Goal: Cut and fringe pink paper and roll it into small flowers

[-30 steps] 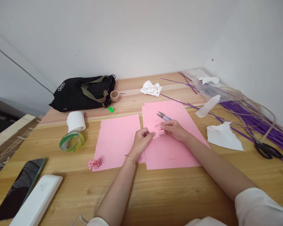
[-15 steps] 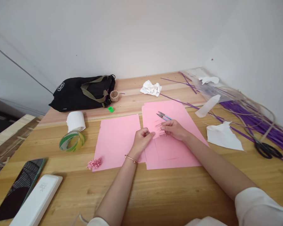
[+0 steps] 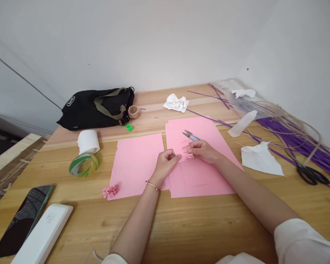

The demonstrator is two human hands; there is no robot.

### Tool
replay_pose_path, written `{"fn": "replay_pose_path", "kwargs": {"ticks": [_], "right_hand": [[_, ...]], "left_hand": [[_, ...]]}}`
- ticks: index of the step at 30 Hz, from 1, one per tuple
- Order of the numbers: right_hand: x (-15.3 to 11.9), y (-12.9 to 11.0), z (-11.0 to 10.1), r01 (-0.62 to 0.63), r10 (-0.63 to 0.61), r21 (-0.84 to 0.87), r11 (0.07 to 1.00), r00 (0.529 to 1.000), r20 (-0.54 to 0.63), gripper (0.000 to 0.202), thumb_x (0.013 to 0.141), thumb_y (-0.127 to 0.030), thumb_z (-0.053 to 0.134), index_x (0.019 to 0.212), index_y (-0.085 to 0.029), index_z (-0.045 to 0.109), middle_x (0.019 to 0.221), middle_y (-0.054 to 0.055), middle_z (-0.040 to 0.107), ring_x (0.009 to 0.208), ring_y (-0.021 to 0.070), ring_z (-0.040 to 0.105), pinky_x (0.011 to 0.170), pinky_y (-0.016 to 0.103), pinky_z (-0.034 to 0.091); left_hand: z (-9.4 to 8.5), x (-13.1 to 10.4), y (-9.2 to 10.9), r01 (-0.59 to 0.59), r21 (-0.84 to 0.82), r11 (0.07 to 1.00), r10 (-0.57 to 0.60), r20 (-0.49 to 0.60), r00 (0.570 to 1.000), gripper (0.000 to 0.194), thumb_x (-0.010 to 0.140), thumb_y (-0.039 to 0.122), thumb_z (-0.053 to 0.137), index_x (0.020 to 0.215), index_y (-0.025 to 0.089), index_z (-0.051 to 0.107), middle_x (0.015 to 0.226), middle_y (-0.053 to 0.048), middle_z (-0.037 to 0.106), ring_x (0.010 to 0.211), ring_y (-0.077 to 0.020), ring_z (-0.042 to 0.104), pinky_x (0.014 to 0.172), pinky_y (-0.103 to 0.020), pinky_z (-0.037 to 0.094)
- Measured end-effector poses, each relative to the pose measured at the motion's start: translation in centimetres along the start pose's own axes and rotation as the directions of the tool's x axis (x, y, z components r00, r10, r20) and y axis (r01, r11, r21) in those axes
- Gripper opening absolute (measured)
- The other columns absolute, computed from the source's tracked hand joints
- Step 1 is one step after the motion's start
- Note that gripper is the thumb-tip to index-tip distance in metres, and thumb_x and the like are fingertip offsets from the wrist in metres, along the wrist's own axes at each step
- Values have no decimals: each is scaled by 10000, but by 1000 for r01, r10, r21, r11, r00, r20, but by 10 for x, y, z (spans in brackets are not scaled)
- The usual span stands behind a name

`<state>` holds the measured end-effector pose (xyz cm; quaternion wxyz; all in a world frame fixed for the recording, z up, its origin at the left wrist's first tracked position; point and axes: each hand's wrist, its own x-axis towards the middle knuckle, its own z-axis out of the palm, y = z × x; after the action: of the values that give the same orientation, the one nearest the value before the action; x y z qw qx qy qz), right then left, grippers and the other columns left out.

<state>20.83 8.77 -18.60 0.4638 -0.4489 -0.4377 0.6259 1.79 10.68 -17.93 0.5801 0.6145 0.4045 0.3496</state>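
Observation:
Between my hands is a small piece of pink paper [image 3: 183, 157] whose far side is cut into narrow fringes. My left hand [image 3: 166, 163] pinches its uncut edge between thumb and fingers. My right hand [image 3: 202, 151] is closed on the fringe strips at the other side. Both hands are over pink paper sheets [image 3: 209, 183] lying on the table. Small thread snips [image 3: 191, 135] with blue handles rest on the sheets just beyond my right hand. A curled pink paper flower [image 3: 110, 190] sits at the near left corner of another pink sheet [image 3: 139, 157].
Left stand a paper roll [image 3: 88, 141], a tape roll [image 3: 84, 165], a phone [image 3: 23, 220] and a white power bank [image 3: 44, 234]. Behind are a black bag [image 3: 93, 110], a small woven basket [image 3: 133, 112] and crumpled tissue [image 3: 176, 103]. Right lie black-handled scissors [image 3: 312, 176], a white bottle [image 3: 242, 124] and purple strips [image 3: 297, 135].
My right fingers have shifted very slightly along the fringe, and the strips lie a little differently. My left hand keeps its pinch almost unmoved.

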Motion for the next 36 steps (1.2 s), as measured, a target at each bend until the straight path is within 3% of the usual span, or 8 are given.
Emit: {"fn": "replay_pose_path", "kwargs": {"ticks": [13, 20, 36], "right_hand": [[-1, -4, 3, 21, -20, -27, 999, 999, 40, 332, 559, -388, 819, 516, -158, 582, 468, -34, 534, 429, 65, 440, 434, 230, 363], [-1, -4, 3, -8, 8, -2, 1000, 1000, 2, 315, 536, -341, 835, 551, -156, 581, 491, -29, 556, 442, 73, 458, 435, 233, 349], [-2, 0, -1, -27, 29, -53, 998, 998, 48, 315, 554, -363, 827, 626, -153, 604, 559, -19, 564, 506, 79, 452, 498, 246, 349]], "left_hand": [[0, 0, 0, -10, 15, 1000, 10, 4, 1000, 317, 654, 322, 647, 498, 181, 410, 511, 59, 341, 537, -86, 315, 524, -239, 248], [2, 0, 0, -13, 35, 999, 13, 1, 1000, 308, 661, 305, 635, 496, 182, 406, 505, 60, 338, 534, -85, 317, 524, -237, 249], [2, -1, 0, -44, 57, 997, 43, 23, 999, 311, 674, 298, 631, 506, 183, 395, 516, 63, 333, 528, -82, 309, 524, -236, 255]]}}
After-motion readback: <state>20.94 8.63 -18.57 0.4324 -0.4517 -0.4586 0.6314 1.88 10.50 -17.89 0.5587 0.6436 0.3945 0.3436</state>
